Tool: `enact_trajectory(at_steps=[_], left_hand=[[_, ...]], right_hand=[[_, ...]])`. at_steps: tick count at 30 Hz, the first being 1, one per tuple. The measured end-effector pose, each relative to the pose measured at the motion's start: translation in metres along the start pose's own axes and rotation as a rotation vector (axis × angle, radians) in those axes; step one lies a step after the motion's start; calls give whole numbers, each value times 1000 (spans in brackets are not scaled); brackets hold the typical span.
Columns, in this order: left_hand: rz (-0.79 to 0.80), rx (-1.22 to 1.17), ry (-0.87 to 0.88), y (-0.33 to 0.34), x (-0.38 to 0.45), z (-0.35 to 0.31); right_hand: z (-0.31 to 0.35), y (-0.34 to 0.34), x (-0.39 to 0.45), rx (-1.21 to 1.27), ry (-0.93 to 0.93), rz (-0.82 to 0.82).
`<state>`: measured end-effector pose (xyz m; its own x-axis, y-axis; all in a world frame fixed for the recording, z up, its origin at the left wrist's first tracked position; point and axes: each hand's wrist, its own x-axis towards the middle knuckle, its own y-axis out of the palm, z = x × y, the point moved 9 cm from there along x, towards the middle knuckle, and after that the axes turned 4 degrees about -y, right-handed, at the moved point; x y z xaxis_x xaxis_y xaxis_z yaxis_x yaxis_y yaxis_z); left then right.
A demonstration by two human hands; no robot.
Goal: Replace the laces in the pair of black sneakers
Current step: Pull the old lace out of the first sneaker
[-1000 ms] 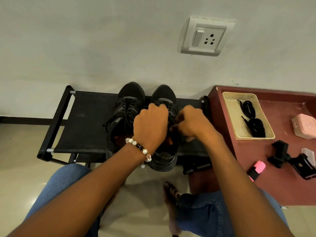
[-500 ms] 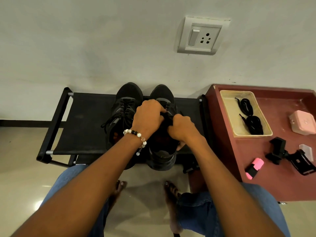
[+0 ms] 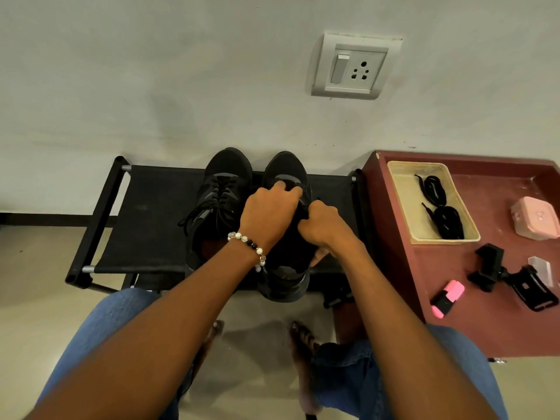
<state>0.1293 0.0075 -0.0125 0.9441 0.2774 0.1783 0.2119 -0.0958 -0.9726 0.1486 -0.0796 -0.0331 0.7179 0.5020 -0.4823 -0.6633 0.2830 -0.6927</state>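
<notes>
Sneakers (image 3: 228,177): black uppers looking like matt woven cloth, with slightly glossier grey panels beside the eyelets; laces are showing as matt cord. Rack (image 3: 151,213): black fabric sling, matt and finely textured, stretched between black tubes that are reading as plastic, with bare silver metal rod ends. Table (image 3: 485,313): maroon painted top, dull, showing scuffs and pale marks. Tray (image 3: 403,201): cream plastic, semi-matt, holding spare laces (image 3: 448,219) of black matt cord. Highlighter (image 3: 448,298): pink and black plastic, faintly glossy. Clamp (image 3: 515,280): black plastic. Bracelet (image 3: 247,241): glossy beads. Floor (image 3: 36,298): polished tile, reflecting light. Jeans (image 3: 100,322): blue denim.
</notes>
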Motion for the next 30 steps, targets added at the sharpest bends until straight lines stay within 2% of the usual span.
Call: enact_trajectory(at_steps=[2, 5, 7, 10, 12, 14, 16, 18, 20, 22, 27, 30], left_hand=[[-5, -8, 8, -1, 0, -1], [-47, -130, -106, -10, 0, 11], [-44, -294, -288, -13, -1, 33], [45, -644, -632, 2, -6, 68], [92, -800, -733, 10, -10, 75], [94, -791, -632, 5, -5, 70], [107, -707, -409, -9, 5, 57], [146, -559, -172, -21, 10, 38], [161, -325, -52, -23, 10, 27], [148, -120, -17, -21, 6, 22], [20, 175, 48, -20, 0, 7], [-115, 176, 49, -26, -3, 2]], right_hand=[[-2, -1, 1, 2, 11, 1], [-3, 1, 2, -15, 28, 16], [-4, 2, 3, -24, 43, 26], [-5, 3, 4, -37, 51, 32], [-7, 3, 4, -66, 58, 17], [-9, 2, 5, -126, 72, -3], [-10, 1, 5, -169, 82, -14], [-10, 1, 6, -169, 84, -21], [-9, 2, 5, -159, 87, -20], [-9, 2, 4, -166, 85, -17], [-7, 0, 4, -184, 84, -28], [-7, 0, 3, -165, 81, -8]])
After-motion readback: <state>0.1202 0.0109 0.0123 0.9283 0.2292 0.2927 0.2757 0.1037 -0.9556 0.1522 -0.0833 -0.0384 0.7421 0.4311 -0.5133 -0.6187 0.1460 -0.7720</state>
